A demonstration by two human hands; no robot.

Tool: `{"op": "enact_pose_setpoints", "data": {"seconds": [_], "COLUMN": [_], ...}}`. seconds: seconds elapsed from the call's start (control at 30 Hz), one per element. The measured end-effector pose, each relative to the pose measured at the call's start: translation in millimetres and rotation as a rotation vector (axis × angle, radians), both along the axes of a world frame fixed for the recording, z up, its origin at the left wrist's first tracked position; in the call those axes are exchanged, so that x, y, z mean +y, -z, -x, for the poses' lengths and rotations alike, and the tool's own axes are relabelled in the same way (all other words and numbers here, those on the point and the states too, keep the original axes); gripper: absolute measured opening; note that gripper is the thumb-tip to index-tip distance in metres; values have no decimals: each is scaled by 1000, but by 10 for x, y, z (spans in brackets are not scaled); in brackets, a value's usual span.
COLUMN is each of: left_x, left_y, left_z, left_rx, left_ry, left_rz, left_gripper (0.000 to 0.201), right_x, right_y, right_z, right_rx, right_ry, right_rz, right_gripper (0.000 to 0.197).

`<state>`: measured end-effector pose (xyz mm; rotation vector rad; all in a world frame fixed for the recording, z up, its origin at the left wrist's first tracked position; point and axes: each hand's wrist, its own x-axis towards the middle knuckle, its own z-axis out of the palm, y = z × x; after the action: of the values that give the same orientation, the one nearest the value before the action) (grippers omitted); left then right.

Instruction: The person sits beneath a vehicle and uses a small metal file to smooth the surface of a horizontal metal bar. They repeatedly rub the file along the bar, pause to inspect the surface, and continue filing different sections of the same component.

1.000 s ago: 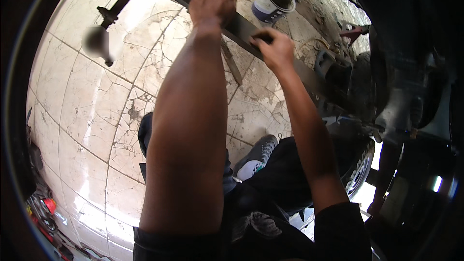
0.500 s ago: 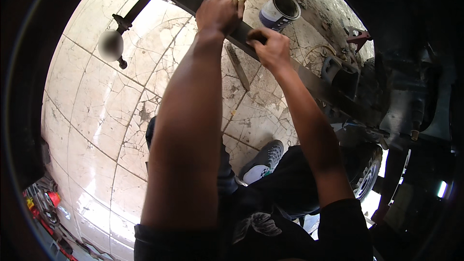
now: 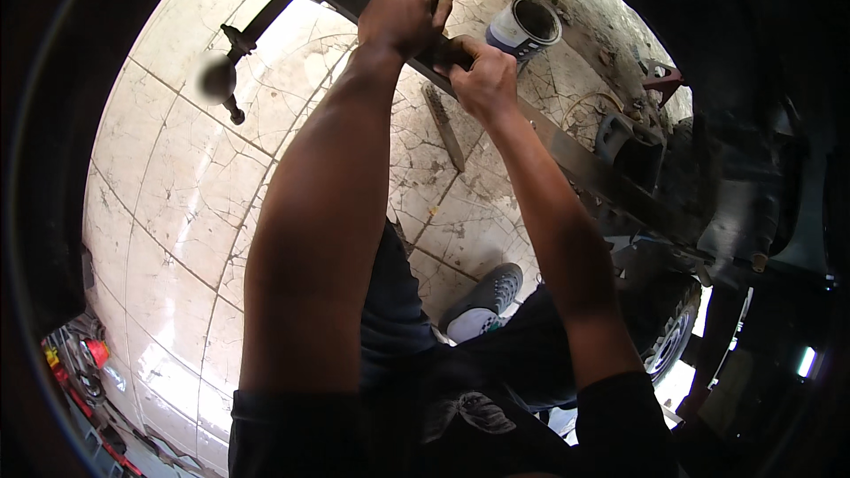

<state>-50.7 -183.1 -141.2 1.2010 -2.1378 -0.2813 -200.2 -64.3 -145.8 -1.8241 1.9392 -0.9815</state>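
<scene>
- Along the flat metal beam [image 3: 571,152], left hand [image 3: 405,18] and right hand [image 3: 484,80] curled; pinch could not be told.
- Cylindrical can [image 3: 508,33] stood beyond.
- Cracked tiles [image 3: 190,199] lay below.

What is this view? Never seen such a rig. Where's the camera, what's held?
No robot: these are a person's bare hands, seen by a fisheye camera worn on the head and looking down. Straight edges bend toward the rim.

The left hand lies over a long dark bar; the right hand is at the same bar, fingers curled. Whether either holds anything is hidden.

On the cracked tile floor, an open white-and-blue can stands beyond the bar, and a narrow strip lies on the near side.
</scene>
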Motion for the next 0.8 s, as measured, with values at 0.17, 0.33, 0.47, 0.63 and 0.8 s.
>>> {"op": "enact_pose_setpoints", "data": {"seconds": [0.17, 0.33, 0.47, 0.63, 0.8], "left_x": [82, 131, 134, 44, 106], "left_y": [-152, -255, -99, -39, -118], "left_z": [-134, -78, -101, -190, -12], "left_rx": [-3, 9, 62, 88, 122], "left_ry": [-32, -37, -42, 22, -64], "left_rz": [-186, -268, -178, -147, -102], "left_gripper": [42, 43, 42, 43, 47], "right_x": [431, 731, 74, 232, 818], "right_y": [-65, 2, 9, -90, 5], "right_z": [484, 803, 28, 92, 1059], "right_rx": [82, -22, 3, 85, 67], "right_ry": [89, 189, 35, 32, 164], "right_rz": [-222, -262, -101, -214, -301], "right_gripper": [12, 15, 16, 15, 15]}}
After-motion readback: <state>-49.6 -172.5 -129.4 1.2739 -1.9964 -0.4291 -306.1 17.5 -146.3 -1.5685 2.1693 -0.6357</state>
